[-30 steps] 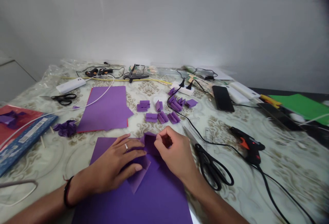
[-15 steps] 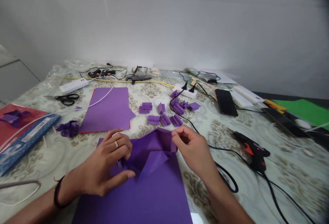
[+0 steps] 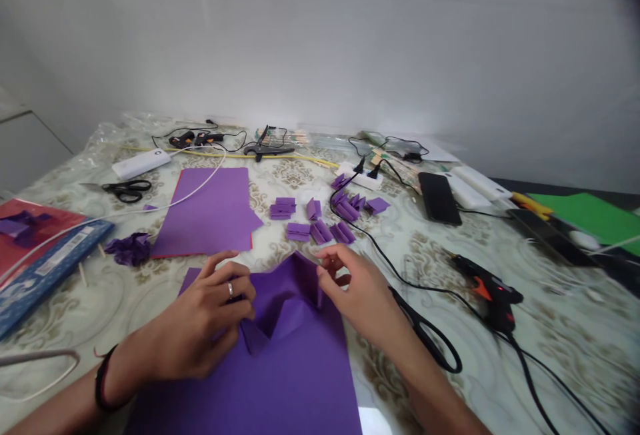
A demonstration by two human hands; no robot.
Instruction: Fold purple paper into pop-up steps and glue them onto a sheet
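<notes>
A folded purple paper piece point(image 3: 290, 288) stands bent over a flat purple sheet point(image 3: 280, 388) in front of me. My left hand point(image 3: 210, 315), with a ring and a dark wristband, has its curled fingers closed on the left side of the folded piece. At the right edge of that piece, my right hand point(image 3: 355, 288) pinches the paper between thumb and fingers. Beyond the hands lie several small folded purple pieces point(image 3: 320, 231). Part of the left fingertips is hidden behind the hand.
Purple and red sheets point(image 3: 205, 208) lie behind my left hand, near black scissors point(image 3: 127, 190) and crumpled purple paper point(image 3: 129, 248). On the right are a glue gun point(image 3: 493, 292), its cable, black-handled scissors point(image 3: 430, 335) and a phone point(image 3: 440, 198).
My right hand has moved left with the paper edge, and the folded piece is narrower. My left thumb has drawn in. More of the scissors near my right forearm shows.
</notes>
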